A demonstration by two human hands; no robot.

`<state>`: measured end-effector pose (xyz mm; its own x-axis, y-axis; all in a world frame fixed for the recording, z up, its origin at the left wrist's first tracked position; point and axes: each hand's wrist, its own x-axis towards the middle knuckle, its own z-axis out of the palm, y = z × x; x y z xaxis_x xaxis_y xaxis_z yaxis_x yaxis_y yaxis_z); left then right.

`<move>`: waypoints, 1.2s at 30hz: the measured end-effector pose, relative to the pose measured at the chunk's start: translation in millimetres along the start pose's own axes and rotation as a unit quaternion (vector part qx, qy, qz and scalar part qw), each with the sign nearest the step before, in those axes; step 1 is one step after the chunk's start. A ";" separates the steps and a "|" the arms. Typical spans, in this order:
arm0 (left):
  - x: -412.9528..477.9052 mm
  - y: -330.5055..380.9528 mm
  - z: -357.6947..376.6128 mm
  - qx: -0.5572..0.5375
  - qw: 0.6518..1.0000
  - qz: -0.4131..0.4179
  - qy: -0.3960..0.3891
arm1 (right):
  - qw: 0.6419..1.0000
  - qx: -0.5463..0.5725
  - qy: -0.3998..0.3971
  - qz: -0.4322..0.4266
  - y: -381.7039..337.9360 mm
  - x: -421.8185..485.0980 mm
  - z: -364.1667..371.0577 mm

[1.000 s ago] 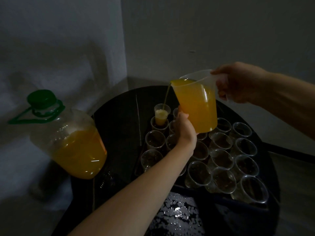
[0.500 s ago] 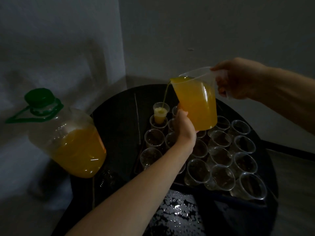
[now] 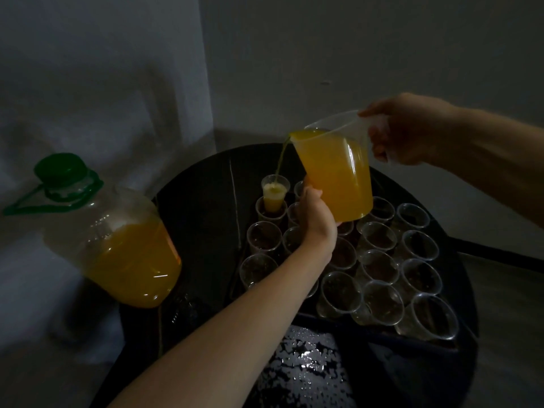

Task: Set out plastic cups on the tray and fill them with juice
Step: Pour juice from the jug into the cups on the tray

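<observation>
The foam in the far cup [image 3: 275, 195] has risen since a moment ago. The right hand [image 3: 407, 129] clasps the clear jug [image 3: 334, 169] by its handle, the left hand [image 3: 315, 216] props its base. At 5 o'clock, ribbed empty cups [image 3: 382, 301] crowd the dark tray [image 3: 368, 328]; at 8 o'clock stands a green-capped bottle [image 3: 117, 245].

Looked like a dim corner of somebody's home, not a proper kitchen: bare painted walls [image 3: 353, 54] met behind a small round dark desk [image 3: 200, 201], with a big shop-bought juice bottle [image 3: 117, 245] and throwaway plastic cups [image 3: 382, 301] on a tray [image 3: 368, 328].
</observation>
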<state>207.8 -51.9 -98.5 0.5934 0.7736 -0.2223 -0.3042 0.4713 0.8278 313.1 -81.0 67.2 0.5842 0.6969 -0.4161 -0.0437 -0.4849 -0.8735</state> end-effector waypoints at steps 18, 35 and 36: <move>-4.7 0.9 6.0 0.015 1.000 0.007 -0.008 | 1.000 0.003 -0.001 0.001 -2.6 -4.7 -5.0; 1.6 5.1 0.2 0.021 1.000 0.014 -0.004 | 0.999 0.015 0.004 -0.036 2.1 -9.0 -2.1; 2.2 7.1 0.0 0.019 1.000 0.015 -0.002 | 0.999 0.018 0.002 -0.042 2.1 -9.6 -2.0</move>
<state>207.0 -46.9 -93.2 0.5874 0.7856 -0.1946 -0.2936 0.4309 0.8533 309.0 -89.8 69.9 0.5908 0.7314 -0.3405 -0.0236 -0.4061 -0.9135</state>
